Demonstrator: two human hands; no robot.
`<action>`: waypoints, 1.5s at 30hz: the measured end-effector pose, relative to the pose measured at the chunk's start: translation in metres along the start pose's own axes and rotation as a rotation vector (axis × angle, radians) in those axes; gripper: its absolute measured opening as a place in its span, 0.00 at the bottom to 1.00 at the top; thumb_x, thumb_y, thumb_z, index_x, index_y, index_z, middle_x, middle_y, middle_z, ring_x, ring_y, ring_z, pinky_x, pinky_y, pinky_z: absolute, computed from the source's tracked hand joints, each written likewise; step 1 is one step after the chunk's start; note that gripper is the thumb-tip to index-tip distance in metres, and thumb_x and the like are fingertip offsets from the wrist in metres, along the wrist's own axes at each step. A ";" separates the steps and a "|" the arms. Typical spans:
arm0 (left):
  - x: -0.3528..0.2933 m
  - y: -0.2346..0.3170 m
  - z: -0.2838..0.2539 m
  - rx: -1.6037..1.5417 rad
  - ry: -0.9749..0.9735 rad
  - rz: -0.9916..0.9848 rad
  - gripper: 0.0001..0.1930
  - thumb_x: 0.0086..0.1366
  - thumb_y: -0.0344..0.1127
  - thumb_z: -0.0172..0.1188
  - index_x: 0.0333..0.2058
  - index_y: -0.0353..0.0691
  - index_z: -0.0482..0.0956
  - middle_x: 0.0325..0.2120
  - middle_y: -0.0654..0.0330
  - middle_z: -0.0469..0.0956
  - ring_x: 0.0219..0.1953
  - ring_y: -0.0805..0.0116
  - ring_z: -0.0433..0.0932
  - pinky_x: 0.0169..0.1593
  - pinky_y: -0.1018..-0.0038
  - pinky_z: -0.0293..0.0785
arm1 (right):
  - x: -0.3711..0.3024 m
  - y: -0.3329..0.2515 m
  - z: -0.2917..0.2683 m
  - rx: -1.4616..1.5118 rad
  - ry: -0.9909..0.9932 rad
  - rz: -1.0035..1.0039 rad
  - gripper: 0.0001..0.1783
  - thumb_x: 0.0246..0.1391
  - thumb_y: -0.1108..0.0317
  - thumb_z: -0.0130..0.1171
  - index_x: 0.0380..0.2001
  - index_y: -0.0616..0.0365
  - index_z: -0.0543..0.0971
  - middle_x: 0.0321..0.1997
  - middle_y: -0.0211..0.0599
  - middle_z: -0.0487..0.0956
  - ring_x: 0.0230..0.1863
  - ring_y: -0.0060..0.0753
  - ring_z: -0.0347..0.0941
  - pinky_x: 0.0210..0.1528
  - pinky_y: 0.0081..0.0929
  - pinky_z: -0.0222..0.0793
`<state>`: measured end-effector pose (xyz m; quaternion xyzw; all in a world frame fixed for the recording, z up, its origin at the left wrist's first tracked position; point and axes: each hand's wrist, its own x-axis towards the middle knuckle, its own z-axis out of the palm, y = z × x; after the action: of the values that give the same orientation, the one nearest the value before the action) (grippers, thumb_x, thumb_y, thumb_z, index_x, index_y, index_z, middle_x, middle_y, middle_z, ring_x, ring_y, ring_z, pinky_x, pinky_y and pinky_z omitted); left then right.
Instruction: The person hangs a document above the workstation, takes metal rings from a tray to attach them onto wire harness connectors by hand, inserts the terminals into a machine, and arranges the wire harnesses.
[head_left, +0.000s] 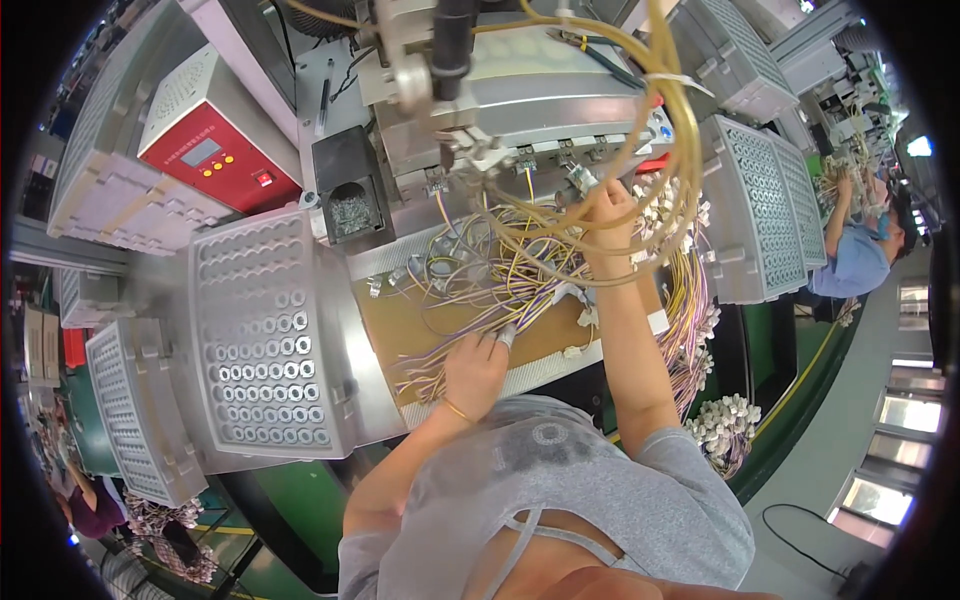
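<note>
A tangle of yellow, purple and white wires (545,240) with small connector ends lies across the brown work board (400,330). My left hand (477,372) is closed over a bundle of these wires near the board's front edge, a pale cover on one fingertip. At the machine's front edge my right hand (610,210) pinches beside a small shiny fitting (581,178); the fingertips hide what they hold. Two small fixtures with wires attached, a left one (436,187) and a middle one (526,168), sit along the same metal machine bench (480,128).
To the left lies a tray of metal rings (265,345), below a red-fronted control box (220,150). A black bin (350,190) holds small metal parts. Yellowish hoses (688,130) loop over my right arm. Pliers (600,55) lie behind; a co-worker (868,240) sits far right.
</note>
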<state>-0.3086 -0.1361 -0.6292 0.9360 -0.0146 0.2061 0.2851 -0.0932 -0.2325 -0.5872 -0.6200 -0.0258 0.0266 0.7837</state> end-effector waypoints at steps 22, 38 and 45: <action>0.015 -0.035 -0.133 -0.223 0.189 -0.427 0.13 0.45 0.22 0.57 0.33 0.39 0.79 0.18 0.58 0.73 0.19 0.69 0.71 0.23 0.77 0.65 | 0.025 0.001 -0.016 -0.504 -0.174 -0.059 0.16 0.44 0.62 0.53 0.15 0.65 0.73 0.11 0.30 0.69 0.16 0.22 0.66 0.18 0.23 0.62; -0.024 -0.144 -0.117 0.207 0.566 -0.589 0.16 0.50 0.33 0.57 0.40 0.40 0.75 0.38 0.52 0.73 0.36 0.53 0.71 0.41 0.64 0.66 | -0.107 -0.033 0.059 -0.455 -0.984 -0.134 0.12 0.43 0.71 0.53 0.34 0.59 0.77 0.22 0.37 0.75 0.24 0.30 0.71 0.29 0.24 0.67; -0.046 -0.207 -0.117 0.933 0.256 -0.896 0.22 0.47 0.46 0.60 0.40 0.41 0.76 0.44 0.53 0.70 0.43 0.51 0.68 0.47 0.64 0.62 | -0.108 -0.039 0.061 -0.215 -1.078 -0.117 0.12 0.48 0.69 0.55 0.35 0.65 0.75 0.28 0.33 0.73 0.29 0.23 0.67 0.29 0.20 0.63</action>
<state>-0.3643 0.0966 -0.6687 0.8450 0.5011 0.1617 -0.0930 -0.2047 -0.1901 -0.5359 -0.5927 -0.4603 0.2941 0.5919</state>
